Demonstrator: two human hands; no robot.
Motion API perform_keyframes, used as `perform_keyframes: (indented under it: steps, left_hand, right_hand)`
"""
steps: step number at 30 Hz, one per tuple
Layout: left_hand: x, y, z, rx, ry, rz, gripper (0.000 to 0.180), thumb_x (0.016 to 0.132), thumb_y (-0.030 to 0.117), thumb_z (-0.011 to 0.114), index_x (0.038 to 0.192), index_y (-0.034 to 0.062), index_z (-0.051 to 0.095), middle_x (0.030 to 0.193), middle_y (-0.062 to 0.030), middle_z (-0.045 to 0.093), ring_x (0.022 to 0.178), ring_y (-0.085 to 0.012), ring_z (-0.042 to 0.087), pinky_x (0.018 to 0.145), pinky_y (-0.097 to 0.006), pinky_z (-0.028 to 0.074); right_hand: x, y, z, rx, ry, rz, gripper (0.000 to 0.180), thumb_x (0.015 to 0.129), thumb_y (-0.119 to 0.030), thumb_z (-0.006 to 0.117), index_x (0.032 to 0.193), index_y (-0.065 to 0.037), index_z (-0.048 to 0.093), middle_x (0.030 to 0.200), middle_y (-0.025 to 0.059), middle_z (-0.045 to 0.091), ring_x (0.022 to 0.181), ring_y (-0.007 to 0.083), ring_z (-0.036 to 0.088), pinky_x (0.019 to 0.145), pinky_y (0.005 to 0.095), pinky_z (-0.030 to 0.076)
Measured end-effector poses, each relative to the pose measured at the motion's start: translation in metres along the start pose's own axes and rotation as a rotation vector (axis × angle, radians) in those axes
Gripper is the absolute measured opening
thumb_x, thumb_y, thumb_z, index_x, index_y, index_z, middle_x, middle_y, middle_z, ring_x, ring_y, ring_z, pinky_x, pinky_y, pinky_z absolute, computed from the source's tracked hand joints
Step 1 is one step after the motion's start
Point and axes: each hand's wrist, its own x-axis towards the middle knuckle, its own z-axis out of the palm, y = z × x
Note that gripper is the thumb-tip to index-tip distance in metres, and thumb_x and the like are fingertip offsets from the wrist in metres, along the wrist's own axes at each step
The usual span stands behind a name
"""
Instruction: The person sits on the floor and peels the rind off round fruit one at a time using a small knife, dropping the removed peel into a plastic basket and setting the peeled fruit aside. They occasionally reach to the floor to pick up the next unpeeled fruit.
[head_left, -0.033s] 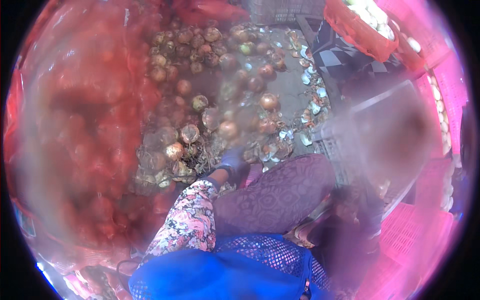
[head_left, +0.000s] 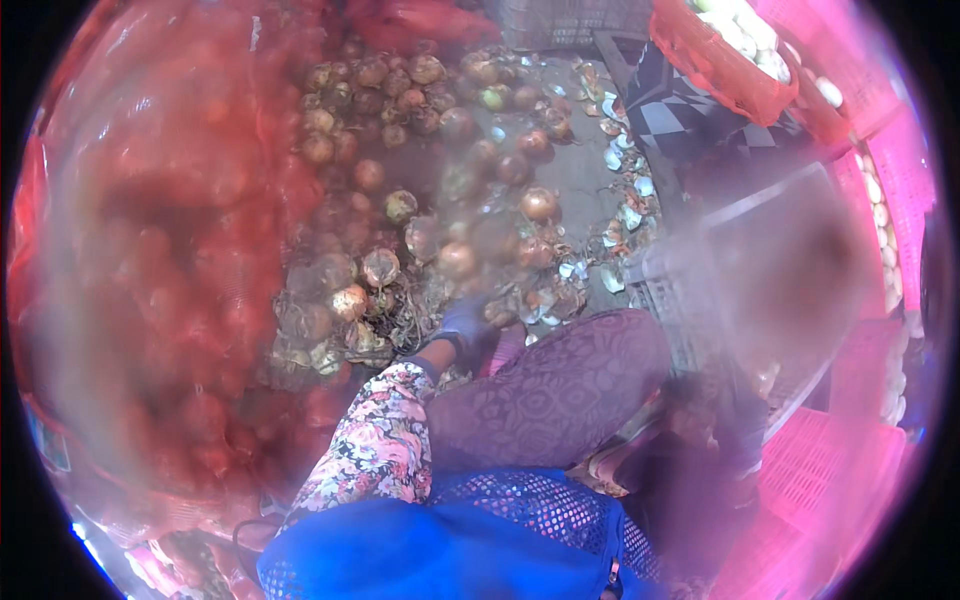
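My left hand [head_left: 462, 322], in a greyish-purple glove below a floral sleeve [head_left: 378, 430], reaches down beside the onions at the near edge of the pile. Its fingers blur into the onions and husks, so I cannot tell whether it holds anything. Just left of it lies a tangle of dry roots and stalks [head_left: 400, 320], with a pale onion [head_left: 349, 301] and a brown onion [head_left: 380, 267] close by. A loose onion [head_left: 538, 204] sits farther off to the right. My right hand cannot be made out.
Red mesh sacks [head_left: 190, 250] bulge along the left. Scattered peels [head_left: 628, 215] line the right side of the ground sheet. A blurred pale crate [head_left: 740, 215] stands to the right, near pink crates [head_left: 820, 460]. A red mesh bag [head_left: 720, 75] with white peeled bulbs is at far right.
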Motion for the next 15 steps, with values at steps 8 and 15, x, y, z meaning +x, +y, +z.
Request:
perform_keyframes:
  steps: [8, 15]
  left_hand:
    - [0.007, -0.031, 0.007, -1.515, -0.032, -0.185, 0.068, 0.077, 0.016, 0.073, 0.136, 0.0044, 0.042, 0.117, -0.0075, 0.060, 0.099, -0.0175, 0.061, 0.086, -0.030, 0.050]
    - [0.043, 0.141, -0.167, -1.408, 0.022, 0.579, 0.058, 0.082, 0.015, 0.068, 0.134, 0.0052, 0.044, 0.115, -0.0025, 0.061, 0.095, -0.0131, 0.062, 0.079, -0.026, 0.052]
  right_hand:
    - [0.002, 0.012, 0.009, 0.054, 0.075, -0.176, 0.043, 0.086, -0.012, 0.048, 0.129, -0.009, 0.055, 0.096, 0.0235, 0.064, 0.074, 0.0331, 0.066, 0.066, 0.0394, 0.050]
    - [0.004, 0.006, 0.009, -0.010, 0.040, -0.083, 0.043, 0.084, -0.006, 0.048, 0.126, -0.006, 0.057, 0.097, 0.0222, 0.066, 0.075, 0.0304, 0.067, 0.068, 0.0371, 0.051]
